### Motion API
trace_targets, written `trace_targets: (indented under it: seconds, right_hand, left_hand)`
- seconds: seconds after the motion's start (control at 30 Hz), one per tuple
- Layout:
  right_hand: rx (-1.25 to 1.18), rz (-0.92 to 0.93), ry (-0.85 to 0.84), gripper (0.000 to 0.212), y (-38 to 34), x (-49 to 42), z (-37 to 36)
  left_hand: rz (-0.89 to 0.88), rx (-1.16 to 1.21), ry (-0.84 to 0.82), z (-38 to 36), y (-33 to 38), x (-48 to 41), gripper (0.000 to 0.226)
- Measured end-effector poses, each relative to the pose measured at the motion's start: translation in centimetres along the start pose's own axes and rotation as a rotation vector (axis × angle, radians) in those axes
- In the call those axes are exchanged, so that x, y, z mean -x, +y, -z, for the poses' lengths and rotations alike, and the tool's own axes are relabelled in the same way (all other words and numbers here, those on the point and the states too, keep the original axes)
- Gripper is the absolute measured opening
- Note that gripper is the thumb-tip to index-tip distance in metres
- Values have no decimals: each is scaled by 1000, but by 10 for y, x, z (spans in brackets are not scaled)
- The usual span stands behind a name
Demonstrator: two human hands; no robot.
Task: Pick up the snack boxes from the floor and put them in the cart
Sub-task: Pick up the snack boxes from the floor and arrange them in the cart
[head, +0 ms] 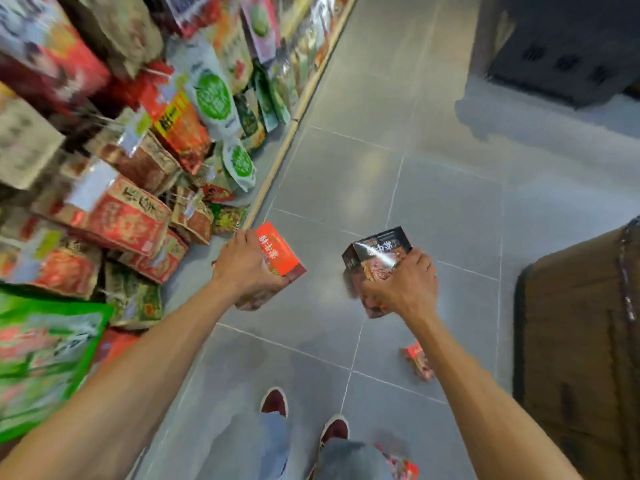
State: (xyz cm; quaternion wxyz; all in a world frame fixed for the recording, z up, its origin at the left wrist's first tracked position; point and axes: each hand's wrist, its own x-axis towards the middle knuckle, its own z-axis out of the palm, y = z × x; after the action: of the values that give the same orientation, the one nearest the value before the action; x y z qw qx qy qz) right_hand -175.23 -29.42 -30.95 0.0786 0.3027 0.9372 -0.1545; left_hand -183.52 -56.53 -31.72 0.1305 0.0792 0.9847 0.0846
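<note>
My left hand [246, 268] grips a red snack box [281, 253] from above, held above the grey floor. My right hand [405, 285] grips a black snack box [375, 252] with a shiny wrapper, also off the floor. Another red snack box [417, 360] lies on the floor just under my right forearm. A further red package [401, 467] shows at the bottom edge beside my right leg. No cart is clearly in view.
Shelves packed with snack bags [121, 209] line the left side, down to a wooden base edge [277, 161]. A brown boxy object [581, 358] stands at the right. A dark unit [568, 53] sits far back right. My shoes [304, 415] stand on the tiled floor [433, 185].
</note>
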Motion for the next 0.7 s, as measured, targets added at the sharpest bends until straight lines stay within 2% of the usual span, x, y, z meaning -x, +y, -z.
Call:
trace_targets:
  seconds: [0.13,0.3,0.53,0.7]
  right_hand:
    - [-2,179,-18,112,-49,19,64]
    - [21,406,-61,112,-104,47,106]
    - [104,700,-117,118,-157,107,113]
    - [120,890,-187,126,-189,173,109]
  left_hand:
    - [180,84,11,72,-41,48,127]
    - [379,76,79,131,-79,123,124]
    - [629,88,192,154,-118,248,130]
    - [861,190,250,150,-142,352,129]
